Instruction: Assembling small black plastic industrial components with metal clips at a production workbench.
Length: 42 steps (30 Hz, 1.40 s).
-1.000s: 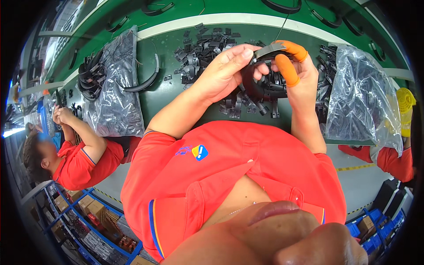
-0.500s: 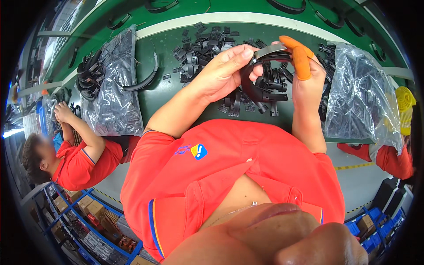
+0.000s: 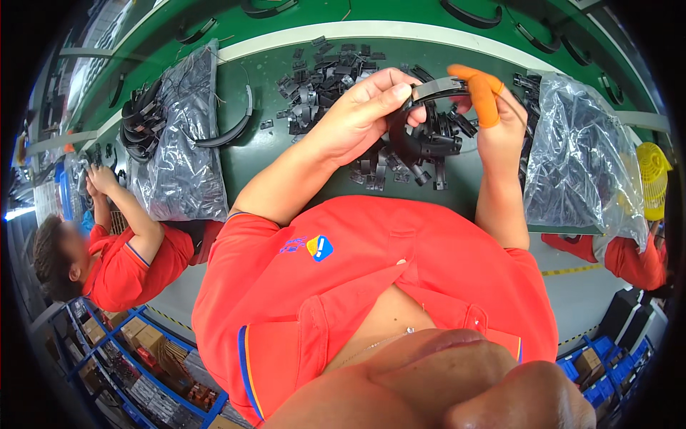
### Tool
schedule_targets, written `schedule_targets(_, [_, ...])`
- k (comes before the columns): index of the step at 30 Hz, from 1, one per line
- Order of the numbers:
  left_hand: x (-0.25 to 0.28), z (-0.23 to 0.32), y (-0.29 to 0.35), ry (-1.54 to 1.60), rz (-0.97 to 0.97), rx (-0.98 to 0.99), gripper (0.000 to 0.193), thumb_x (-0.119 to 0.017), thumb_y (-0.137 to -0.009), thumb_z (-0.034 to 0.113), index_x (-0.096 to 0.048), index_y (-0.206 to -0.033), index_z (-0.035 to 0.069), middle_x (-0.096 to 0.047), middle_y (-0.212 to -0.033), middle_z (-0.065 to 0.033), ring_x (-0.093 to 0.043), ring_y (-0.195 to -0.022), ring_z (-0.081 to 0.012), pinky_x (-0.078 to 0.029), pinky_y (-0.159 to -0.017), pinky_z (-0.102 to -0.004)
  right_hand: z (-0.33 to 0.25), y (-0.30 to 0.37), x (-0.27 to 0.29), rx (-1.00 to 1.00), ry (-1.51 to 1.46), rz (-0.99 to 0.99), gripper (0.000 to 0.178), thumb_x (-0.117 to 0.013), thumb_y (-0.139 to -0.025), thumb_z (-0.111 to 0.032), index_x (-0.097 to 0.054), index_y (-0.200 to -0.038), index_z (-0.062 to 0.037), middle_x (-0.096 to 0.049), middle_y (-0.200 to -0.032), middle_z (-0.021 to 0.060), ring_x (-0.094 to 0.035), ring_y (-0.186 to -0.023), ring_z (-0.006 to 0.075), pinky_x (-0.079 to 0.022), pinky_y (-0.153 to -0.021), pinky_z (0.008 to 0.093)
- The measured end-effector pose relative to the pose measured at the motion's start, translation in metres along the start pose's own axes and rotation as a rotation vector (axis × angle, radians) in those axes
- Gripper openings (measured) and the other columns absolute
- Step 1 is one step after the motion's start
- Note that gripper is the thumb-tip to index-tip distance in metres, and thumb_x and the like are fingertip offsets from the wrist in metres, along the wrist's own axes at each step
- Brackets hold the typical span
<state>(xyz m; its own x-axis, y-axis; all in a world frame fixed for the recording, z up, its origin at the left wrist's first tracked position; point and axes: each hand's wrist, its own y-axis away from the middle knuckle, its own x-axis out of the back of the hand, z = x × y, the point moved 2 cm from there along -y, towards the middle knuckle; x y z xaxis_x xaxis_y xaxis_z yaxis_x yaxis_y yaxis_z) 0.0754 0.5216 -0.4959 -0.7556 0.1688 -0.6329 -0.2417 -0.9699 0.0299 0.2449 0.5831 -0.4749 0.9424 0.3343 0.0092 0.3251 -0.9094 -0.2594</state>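
Observation:
A black curved headband (image 3: 404, 141) is held up over the green bench, with a grey metal strip (image 3: 433, 89) along its upper edge. My left hand (image 3: 366, 118) pinches the band and strip at their left end between thumb and fingers. Orange finger covers (image 3: 487, 104) sit on two fingers of my right hand (image 3: 502, 127), which grips the strip's right end. Its fingertips are partly hidden behind the band. Small black plastic parts (image 3: 314, 96) lie heaped just beyond and beneath the hands.
Grey plastic bags (image 3: 187, 143) lie at the left, with black headbands (image 3: 141, 121) on them. One loose headband (image 3: 232, 132) rests beside them. A clear bag (image 3: 580, 154) and a yellow basket (image 3: 653, 175) are at the right. A co-worker (image 3: 132, 250) sits at the left.
The metal strip's right end has come down closer to the black band. My right fingers have shifted slightly lower along with it; my left hand keeps its pinch.

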Motion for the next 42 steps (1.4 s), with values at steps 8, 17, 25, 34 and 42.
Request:
schedule_targets(8, [-0.002,-0.004,-0.003,-0.252,0.011,-0.132,0.023,-0.049,-0.094,0.025,-0.052,-0.102,0.003,-0.055,-0.085,-0.0032,-0.050,-0.080,-0.0092,-0.042,-0.076,-0.0249,0.018,0.020,-0.009,-0.258,-0.599,-0.071,0.034,-0.046,-0.095,-0.022,-0.057,-0.109,0.0067,-0.062,-0.075,0.0074,-0.051,-0.058,0.0110,-0.042,-0.059,0.0248])
schedule_targets(17, [-0.006,-0.001,0.002,-0.515,-0.009,-0.197,0.026,-0.050,-0.094,0.029,-0.054,-0.091,0.003,-0.053,-0.078,-0.0014,-0.049,-0.074,-0.0092,-0.042,-0.069,-0.0251,0.004,0.018,-0.026,-0.221,-0.547,-0.143,0.038,-0.046,-0.095,-0.027,-0.056,-0.108,0.0070,-0.058,-0.072,0.0048,-0.050,-0.059,0.0118,-0.042,-0.060,0.0261])
schedule_targets(25, [-0.012,0.007,0.004,-1.211,-0.079,-0.473,0.035,-0.069,-0.077,0.023,-0.052,-0.099,0.002,-0.056,-0.083,-0.0100,-0.055,-0.082,-0.0274,-0.044,-0.073,-0.0354,0.001,0.024,-0.021,-0.185,-0.155,-0.042,0.019,-0.060,-0.087,-0.010,-0.058,-0.103,0.0007,-0.059,-0.079,0.0005,-0.051,-0.064,0.0044,-0.039,-0.056,0.0165])
schedule_targets(34, [-0.011,0.006,0.006,-1.161,-0.058,-0.308,0.031,-0.061,-0.071,0.001,-0.047,-0.098,0.000,-0.060,-0.085,-0.0138,-0.061,-0.084,-0.0301,-0.048,-0.070,-0.0382,0.023,0.021,-0.020,-0.244,-0.381,-0.066,0.018,-0.058,-0.088,-0.013,-0.059,-0.099,0.0003,-0.055,-0.069,-0.0016,-0.048,-0.060,0.0041,-0.037,-0.054,0.0189])
schedule_targets(42, [-0.006,0.007,0.005,-0.517,-0.334,-0.041,0.027,-0.054,-0.090,0.014,-0.048,-0.111,-0.002,-0.060,-0.104,-0.0121,-0.059,-0.099,-0.0197,-0.045,-0.086,-0.0302,0.016,0.016,-0.017,-0.276,-0.483,-0.086,0.016,-0.057,-0.088,-0.015,-0.060,-0.095,-0.0007,-0.052,-0.065,-0.0026,-0.045,-0.058,0.0041,-0.036,-0.055,0.0189])
